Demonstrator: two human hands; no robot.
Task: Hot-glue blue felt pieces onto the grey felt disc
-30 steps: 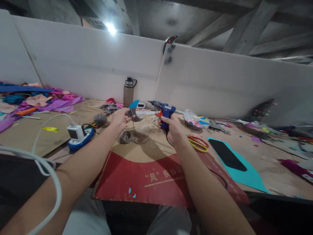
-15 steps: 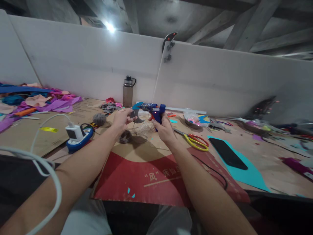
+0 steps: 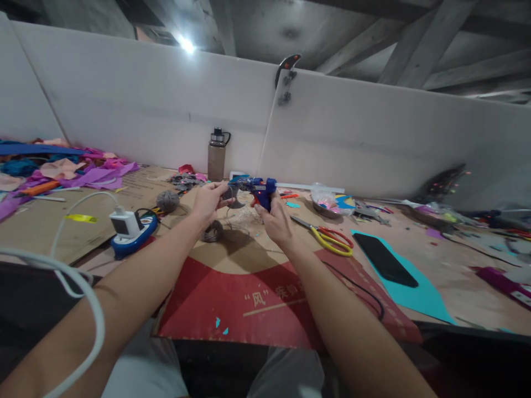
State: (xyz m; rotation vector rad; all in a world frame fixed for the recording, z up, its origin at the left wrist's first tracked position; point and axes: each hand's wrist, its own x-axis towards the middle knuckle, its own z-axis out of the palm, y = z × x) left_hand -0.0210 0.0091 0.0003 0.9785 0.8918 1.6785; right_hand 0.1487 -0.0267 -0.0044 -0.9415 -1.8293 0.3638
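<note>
My right hand (image 3: 274,221) is closed around the grip of a blue glue gun (image 3: 260,188), whose nozzle points left. My left hand (image 3: 209,200) pinches a small grey and blue cut-out piece (image 3: 232,194) right at the gun's tip. Both hands are raised a little above the brown cardboard (image 3: 249,249). A coil of thin dark string (image 3: 212,232) lies just below my left hand, and a strand hangs from the piece toward it.
Yellow-handled scissors (image 3: 329,239) lie right of my hands, beside a black phone (image 3: 385,260) on a teal sheet (image 3: 418,296). A white charger on a blue power strip (image 3: 130,229) sits left, with a yarn ball (image 3: 167,200) behind. A bottle (image 3: 216,156) stands by the white partition.
My right hand has carried the glue gun leftward, bringing its nozzle against the piece in my left hand. The scissors, partly hidden before, now show fully.
</note>
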